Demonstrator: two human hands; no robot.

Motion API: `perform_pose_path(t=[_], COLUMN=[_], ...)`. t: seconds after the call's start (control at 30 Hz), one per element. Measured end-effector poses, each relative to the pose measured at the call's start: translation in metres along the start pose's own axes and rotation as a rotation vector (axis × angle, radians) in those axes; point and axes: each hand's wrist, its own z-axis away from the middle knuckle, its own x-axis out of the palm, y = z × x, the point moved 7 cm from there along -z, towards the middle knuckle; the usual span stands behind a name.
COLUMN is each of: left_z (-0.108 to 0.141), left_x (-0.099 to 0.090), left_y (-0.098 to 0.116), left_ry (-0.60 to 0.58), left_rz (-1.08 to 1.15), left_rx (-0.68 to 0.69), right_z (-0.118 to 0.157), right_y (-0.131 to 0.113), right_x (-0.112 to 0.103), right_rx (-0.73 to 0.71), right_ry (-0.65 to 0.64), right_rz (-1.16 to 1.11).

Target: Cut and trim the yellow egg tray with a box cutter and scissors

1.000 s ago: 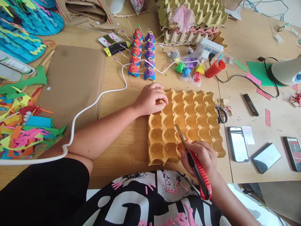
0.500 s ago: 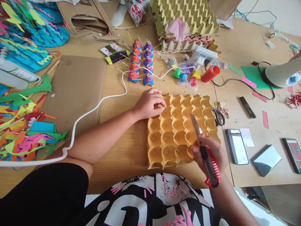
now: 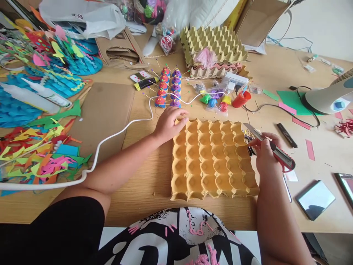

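A yellow-brown cardboard egg tray [image 3: 202, 166] lies on the table in front of me, its cups facing up. My left hand [image 3: 168, 125] is at the tray's far left corner, thumb and fingers apart and holding nothing; whether it touches the rim I cannot tell. Past the tray's right edge, my right hand [image 3: 267, 156] grips a red and black utility knife [image 3: 281, 156]. The knife's bare blade points up and left. Partly hidden behind that hand are black-handled scissors [image 3: 250, 151].
Painted egg-cup figures [image 3: 175, 88] with pin feelers stand beyond the tray, a white cable [image 3: 121, 125] running past them. More egg trays [image 3: 215, 44] are stacked behind. Paper scraps [image 3: 41, 154] and flat cardboard [image 3: 102, 110] lie left; a red cup [image 3: 241, 99] and glue gun-free clutter surround a phone [image 3: 344, 189] right.
My right hand has carried the knife from above the tray to beyond its right edge. The fingers of my left hand have loosened at the corner. The view has tilted up.
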Motion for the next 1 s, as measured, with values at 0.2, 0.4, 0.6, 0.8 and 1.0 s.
perform_pose_path(t=[0.2, 0.4, 0.6, 0.8, 1.0], left_z=[0.022, 0.072, 0.088, 0.064, 0.025], left_x=[-0.009, -0.024, -0.012, -0.033, -0.072], left_y=[0.002, 0.002, 0.012, 0.033, 0.064], left_ry=[-0.202, -0.321, -0.308, -0.189, -0.025], left_rz=[-0.240, -0.221, 0.174, 0.446, 0.410], left_rx=[-0.146, -0.460, -0.556, -0.439, -0.266], right_z=[0.004, 0.009, 0.014, 0.006, -0.034], right_y=[0.013, 0.021, 0.003, -0.060, -0.094], right_x=[0.013, 0.022, 0.019, -0.012, -0.041], right_rx=[0.046, 0.151, 0.340, 0.240, -0.070], right_ry=[-0.062, -0.253, -0.031, 0.258, 0.373], right_rz=[-0.259, -0.434, -0.588, -0.691, -0.787])
